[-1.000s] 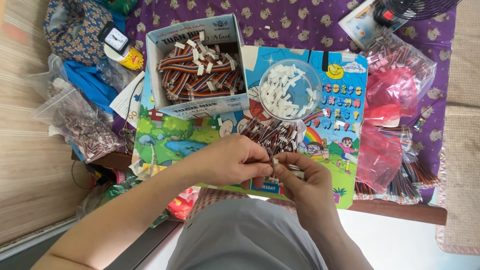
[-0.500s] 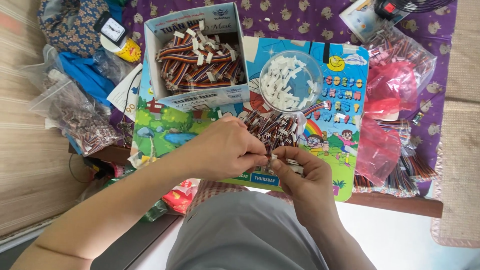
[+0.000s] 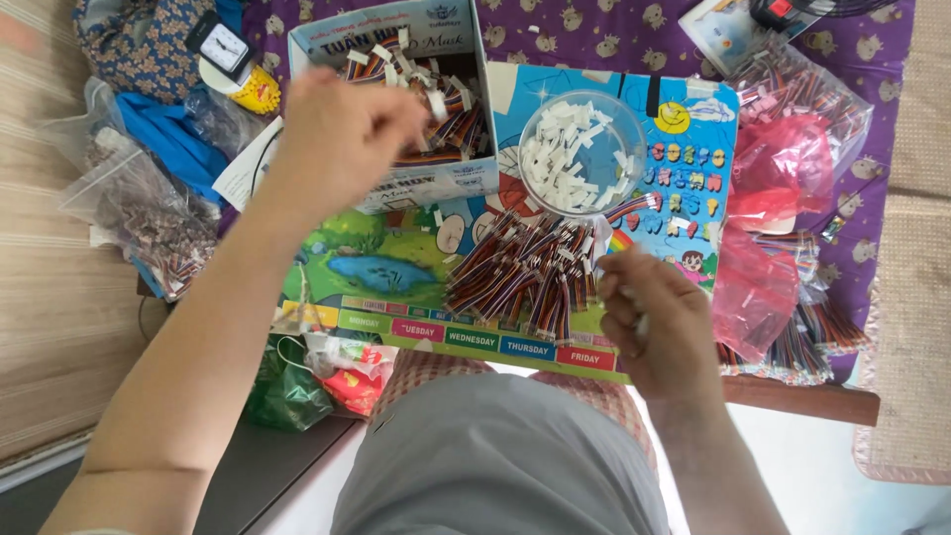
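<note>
So the left hand (image 3: 342, 134) is raised over the cardboard box (image 3: 396, 109) of striped ribbon cables — fingers curled shut, blurred, so whether anything is pinched can't be told. The right hand (image 3: 659, 322) is closed in a narrow grip on something small and white, just beside the loose pile of cables (image 3: 525, 272) spread on the colourful board (image 3: 396, 267). A clear bowl of white connectors (image 3: 580, 154) is seen just behind.
</note>
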